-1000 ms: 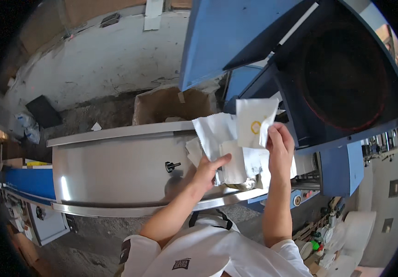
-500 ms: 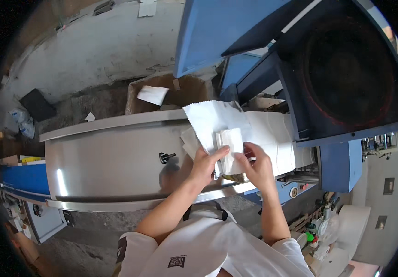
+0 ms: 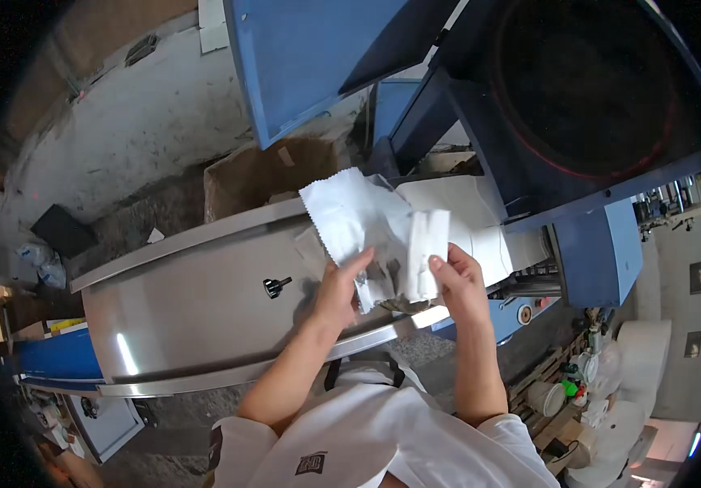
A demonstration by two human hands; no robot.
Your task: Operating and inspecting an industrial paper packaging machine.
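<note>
My left hand point(image 3: 344, 285) is closed on a white and silvery packet point(image 3: 349, 213) with zigzag-cut edges, its thumb lying on the front. In my right hand point(image 3: 460, 281), pinched between thumb and fingers, is a folded white wad point(image 3: 427, 254) that looks like a stack of wipes. The wad stands upright beside the packet's right part, over the steel table. Behind both hands, white sheet material point(image 3: 464, 215) lies toward the blue machine. Another pale piece shows partly behind the packet, and the fingers behind it are hidden.
A steel table point(image 3: 204, 301) with raised rims runs left, carrying a black knob point(image 3: 275, 287). Past its far rim stands an open cardboard box point(image 3: 240, 183). A blue machine point(image 3: 529, 203) with a raised blue panel point(image 3: 318, 65) rises at the right. Large white rolls point(image 3: 639, 358) stand lower right.
My right hand has drawn the wad rightward, away from my left thumb, which now lies on the packet. The white piece above the cardboard box is no longer seen. The view has turned slightly.
</note>
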